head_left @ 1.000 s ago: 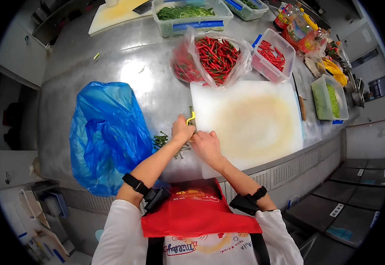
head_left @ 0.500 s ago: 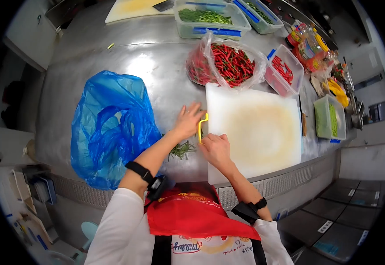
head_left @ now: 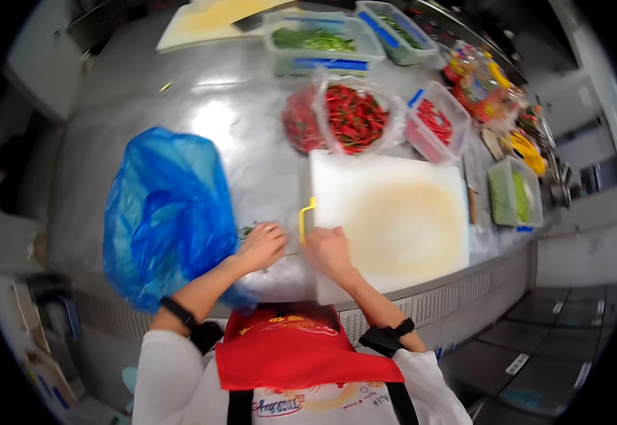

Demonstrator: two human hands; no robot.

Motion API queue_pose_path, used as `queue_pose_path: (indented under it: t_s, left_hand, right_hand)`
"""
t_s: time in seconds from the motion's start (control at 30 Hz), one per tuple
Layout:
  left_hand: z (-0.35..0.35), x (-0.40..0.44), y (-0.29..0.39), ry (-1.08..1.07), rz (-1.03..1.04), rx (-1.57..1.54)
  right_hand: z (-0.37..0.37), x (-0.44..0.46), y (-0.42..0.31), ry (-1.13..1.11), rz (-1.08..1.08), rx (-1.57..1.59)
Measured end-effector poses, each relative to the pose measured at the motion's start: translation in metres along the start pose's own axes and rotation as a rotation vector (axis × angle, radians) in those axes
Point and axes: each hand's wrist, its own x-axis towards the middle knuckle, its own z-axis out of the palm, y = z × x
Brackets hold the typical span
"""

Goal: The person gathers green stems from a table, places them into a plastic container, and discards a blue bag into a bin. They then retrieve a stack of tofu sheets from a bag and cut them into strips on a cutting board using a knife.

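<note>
My right hand (head_left: 327, 253) is closed at the left edge of the white cutting board (head_left: 393, 212), holding a yellow-handled tool (head_left: 303, 219) that points away from me. My left hand (head_left: 263, 246) lies over the small pile of green stems (head_left: 246, 231) on the metal table, its fingers bent and blurred. The hand covers most of the pile, and whether it grips any stems cannot be made out. Left of it stands a crumpled blue plastic bag (head_left: 170, 212).
Beyond the board are a clear bag of red chilies (head_left: 354, 117) and a tub of red chilies (head_left: 436, 124). A tub of chopped greens (head_left: 510, 191) and a knife (head_left: 471, 198) lie right. Further back are tubs of greens (head_left: 323, 42), bottles (head_left: 482, 81) and another board (head_left: 209, 23).
My left hand has moved away from the yellow tool, down and left onto the green stems. My right hand still holds the tool. The whole view has shifted slightly.
</note>
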Motion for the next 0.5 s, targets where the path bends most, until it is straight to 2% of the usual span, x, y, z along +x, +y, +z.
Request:
queue_pose_path:
  t_s: [0.03, 0.13, 0.23, 0.37, 0.47, 0.5]
  left_hand:
    - [-0.009, -0.007, -0.001, 0.007, -0.002, 0.046]
    - [-0.034, -0.017, 0.001, -0.06, -0.136, -0.151]
    - [-0.049, -0.026, 0.006, 0.18, -0.23, -0.123]
    - [-0.063, -0.063, -0.006, -0.107, -0.462, -0.071]
    - [-0.077, -0.076, -0.003, -0.302, -0.362, 0.167]
    - [-0.077, -0.08, -0.007, -0.284, -0.35, 0.161]
  right_hand:
    - [0.002, -0.001, 0.001, 0.006, 0.001, 0.004]
    - [0.015, -0.003, 0.007, -0.015, -0.005, 0.036]
    - [0.03, -0.006, 0.011, -0.112, 0.018, -0.055]
    - [0.022, -0.003, 0.01, -0.076, 0.021, 0.005]
    - [-0.006, 0.012, 0.002, -0.144, 0.118, 0.159]
    - [-0.005, 0.013, 0.002, -0.165, 0.09, 0.22]
